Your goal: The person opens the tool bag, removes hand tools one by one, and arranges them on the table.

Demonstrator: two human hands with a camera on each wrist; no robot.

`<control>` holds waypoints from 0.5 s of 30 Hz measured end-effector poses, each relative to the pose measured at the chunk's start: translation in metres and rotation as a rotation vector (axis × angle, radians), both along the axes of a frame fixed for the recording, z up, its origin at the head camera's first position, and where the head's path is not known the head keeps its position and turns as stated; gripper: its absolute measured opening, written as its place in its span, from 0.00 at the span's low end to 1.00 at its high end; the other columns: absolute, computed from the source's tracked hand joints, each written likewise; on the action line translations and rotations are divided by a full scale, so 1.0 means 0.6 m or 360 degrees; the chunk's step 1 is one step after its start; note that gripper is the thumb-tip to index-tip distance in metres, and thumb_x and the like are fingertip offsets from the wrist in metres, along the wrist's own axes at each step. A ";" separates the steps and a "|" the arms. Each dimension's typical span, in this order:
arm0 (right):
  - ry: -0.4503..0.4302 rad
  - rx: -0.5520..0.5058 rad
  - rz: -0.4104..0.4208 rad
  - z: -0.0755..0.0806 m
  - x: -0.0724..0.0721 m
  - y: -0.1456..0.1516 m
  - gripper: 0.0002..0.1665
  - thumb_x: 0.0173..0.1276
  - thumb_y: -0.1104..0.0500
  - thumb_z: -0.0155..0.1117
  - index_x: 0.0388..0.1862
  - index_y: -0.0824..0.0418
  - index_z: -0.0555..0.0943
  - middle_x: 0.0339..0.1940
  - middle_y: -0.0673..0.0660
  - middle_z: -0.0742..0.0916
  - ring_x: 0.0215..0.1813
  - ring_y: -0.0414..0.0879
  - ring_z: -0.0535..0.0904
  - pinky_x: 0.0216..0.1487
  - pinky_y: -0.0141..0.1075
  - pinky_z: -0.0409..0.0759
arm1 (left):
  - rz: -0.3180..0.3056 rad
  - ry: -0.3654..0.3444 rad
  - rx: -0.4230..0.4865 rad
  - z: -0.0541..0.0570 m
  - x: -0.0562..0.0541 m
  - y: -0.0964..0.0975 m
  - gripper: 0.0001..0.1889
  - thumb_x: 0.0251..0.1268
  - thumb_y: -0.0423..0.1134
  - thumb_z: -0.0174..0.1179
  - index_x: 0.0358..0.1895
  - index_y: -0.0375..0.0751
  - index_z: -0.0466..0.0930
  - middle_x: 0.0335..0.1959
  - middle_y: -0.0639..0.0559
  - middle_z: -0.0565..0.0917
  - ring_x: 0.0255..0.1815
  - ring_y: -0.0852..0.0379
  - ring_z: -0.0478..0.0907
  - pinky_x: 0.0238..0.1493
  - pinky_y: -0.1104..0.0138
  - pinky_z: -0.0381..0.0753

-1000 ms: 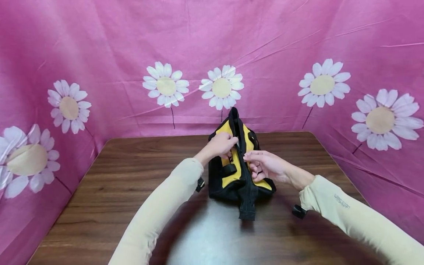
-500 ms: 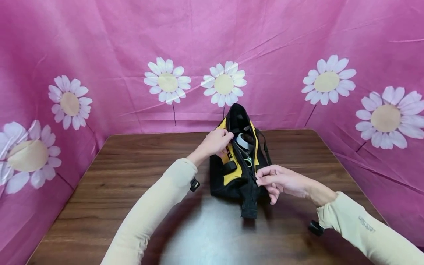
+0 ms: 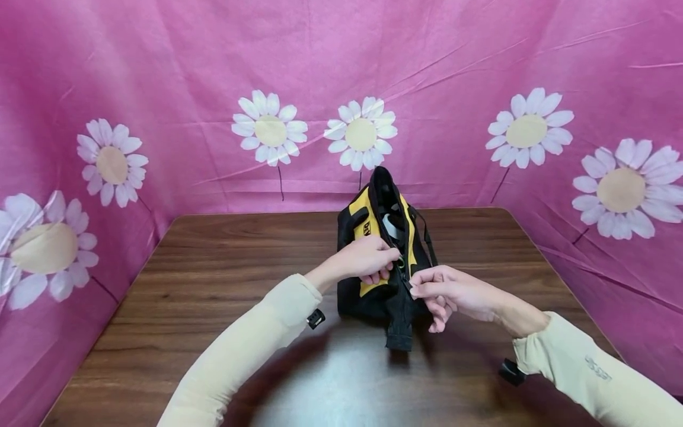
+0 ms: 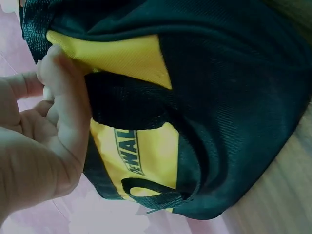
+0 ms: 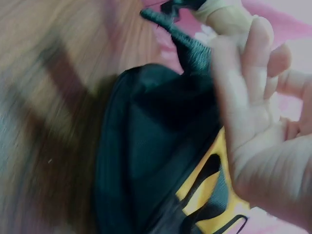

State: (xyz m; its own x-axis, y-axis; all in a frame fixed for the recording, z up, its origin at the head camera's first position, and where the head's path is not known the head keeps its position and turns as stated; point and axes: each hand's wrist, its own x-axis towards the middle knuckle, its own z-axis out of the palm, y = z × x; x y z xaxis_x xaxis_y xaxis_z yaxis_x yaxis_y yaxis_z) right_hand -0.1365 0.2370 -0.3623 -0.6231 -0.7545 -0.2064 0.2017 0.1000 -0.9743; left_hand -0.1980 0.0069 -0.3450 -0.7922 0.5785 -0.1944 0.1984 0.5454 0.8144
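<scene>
A black and yellow tool bag (image 3: 354, 299) with DEWALT lettering (image 4: 127, 152) stands on the table, its zipped top partly open. My left hand (image 3: 368, 259) pinches the left edge of the opening near its front end. With thumb and finger, my right hand (image 3: 453, 292) pinches the zipper pull at the front end of the zip. Inside the opening show a white curved thing (image 3: 393, 228) and a small green loop (image 3: 401, 261); the rest of the contents is hidden. In the right wrist view, the fingertips' hold on the pull is hard to see.
The bag rests on a brown wood-grain table (image 3: 213, 284). A black strap end (image 3: 399, 338) sticks out at the bag's front, and a thin strap (image 3: 428, 243) hangs on its right side. Behind the table hangs a pink cloth (image 3: 427, 53) with daisies.
My right hand pulled toward the front right and the zipped top came open, showing the contents. My left hand then moved from the bag's middle to nearer the opening's front end.
</scene>
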 end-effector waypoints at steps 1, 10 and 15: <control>0.0004 0.0020 -0.0003 0.002 0.003 -0.001 0.08 0.80 0.62 0.53 0.42 0.66 0.74 0.15 0.50 0.78 0.20 0.44 0.83 0.38 0.58 0.87 | 0.0012 0.0012 0.0026 -0.001 0.001 -0.004 0.20 0.77 0.43 0.51 0.24 0.40 0.80 0.20 0.51 0.83 0.16 0.58 0.77 0.18 0.69 0.79; 0.0197 0.0130 0.0230 0.001 0.032 -0.005 0.12 0.78 0.64 0.55 0.45 0.77 0.75 0.08 0.69 0.68 0.17 0.58 0.84 0.39 0.59 0.86 | 0.0085 0.0059 0.0258 -0.004 0.002 -0.053 0.18 0.74 0.43 0.49 0.26 0.38 0.81 0.22 0.52 0.85 0.16 0.59 0.78 0.15 0.70 0.70; 0.0208 0.0061 0.0325 -0.033 0.022 -0.001 0.08 0.79 0.65 0.54 0.43 0.70 0.77 0.10 0.74 0.66 0.16 0.62 0.82 0.41 0.64 0.84 | 0.0115 0.0043 0.0315 -0.012 0.012 -0.060 0.18 0.75 0.43 0.50 0.26 0.39 0.80 0.21 0.52 0.84 0.16 0.59 0.77 0.15 0.69 0.69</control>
